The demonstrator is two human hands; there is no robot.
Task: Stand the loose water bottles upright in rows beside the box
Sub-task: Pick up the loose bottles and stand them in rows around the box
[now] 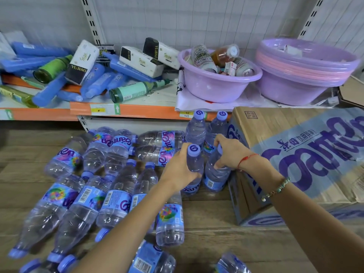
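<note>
Near the middle of the frame the left hand (180, 168) wraps its fingers round the body of an upright water bottle (194, 170), whose purple cap shows above the hand. Just to its right, the right hand (230, 151) grips the top of a second upright bottle (215, 175), fingers curled over the cap and shoulder, so the cap is hidden. That bottle stands just beside the cardboard box (295, 154), which fills the right side of the frame. A red string and a bead bracelet circle the right wrist.

Behind the hands, 2 more bottles (197, 127) stand upright near the box's far corner. To the left and lower left, many loose bottles (84, 194) lie on their sides on the wooden floor (206, 233), some pointing towards the camera, some across.

Across the upper frame runs a shelf with an orange edge (137, 110). On it, upper left, lie blue bottles, green bottles and white cartons in a heap (84, 71). Upper right sit a purple basin holding cans (216, 79) and a stack of basins (303, 73).
</note>
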